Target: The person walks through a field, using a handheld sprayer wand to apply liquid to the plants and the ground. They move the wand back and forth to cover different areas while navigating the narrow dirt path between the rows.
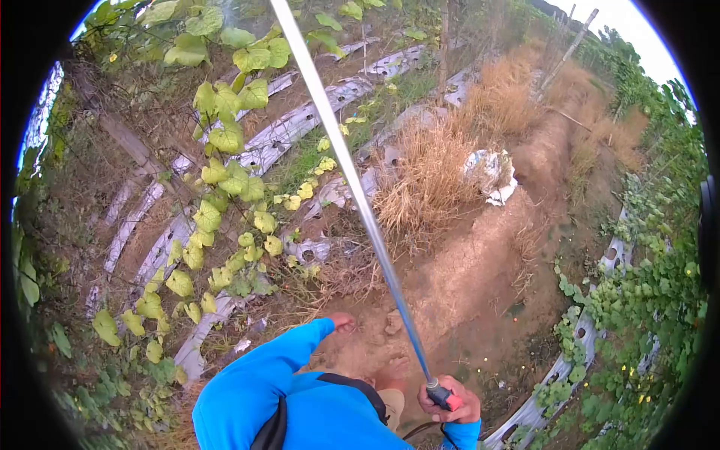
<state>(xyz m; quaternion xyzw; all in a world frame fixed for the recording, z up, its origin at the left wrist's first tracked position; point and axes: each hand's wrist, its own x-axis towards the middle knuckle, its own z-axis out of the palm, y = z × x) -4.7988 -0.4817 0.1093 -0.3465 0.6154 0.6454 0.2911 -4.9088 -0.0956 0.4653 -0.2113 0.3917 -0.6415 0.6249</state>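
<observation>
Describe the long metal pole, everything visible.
The pole is long, straight and slim, silvery and shiny like bare metal, bluish near its lower end. That end meets a dark grey fitting with a red part beside it, gripped by the right hand. It slants up and leftward across the view, over the ground, and leaves at the top edge, so its far end is unseen. No dents show. Nothing else visibly touches it.

Right hand (454,402) clenched; left hand (343,322) extended forward.
</observation>
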